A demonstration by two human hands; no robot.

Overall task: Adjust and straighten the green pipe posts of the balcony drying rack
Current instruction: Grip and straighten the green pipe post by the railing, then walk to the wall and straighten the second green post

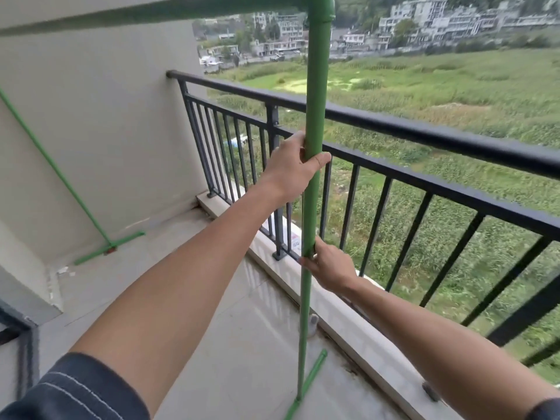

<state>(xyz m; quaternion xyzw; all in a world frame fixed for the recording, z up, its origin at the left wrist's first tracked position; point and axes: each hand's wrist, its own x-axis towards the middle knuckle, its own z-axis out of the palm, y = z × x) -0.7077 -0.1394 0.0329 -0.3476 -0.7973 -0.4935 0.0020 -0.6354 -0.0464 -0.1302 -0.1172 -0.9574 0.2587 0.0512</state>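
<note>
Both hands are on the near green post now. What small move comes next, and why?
Probably ease the near post upright. The left hand grips it at mid-height and the right hand lower down, so both can steer it. It seems to lean slightly above its floor foot, though the wide lens may exaggerate that.

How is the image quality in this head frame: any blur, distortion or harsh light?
Head view: soft, even daylight, no hard shadows or glare. The top crossbar and the far right of the railing are smeared with motion blur. Wide-angle bending shows in the railing and the near green post. Both hands, left and right, are fairly sharp in their grip on it.
</note>
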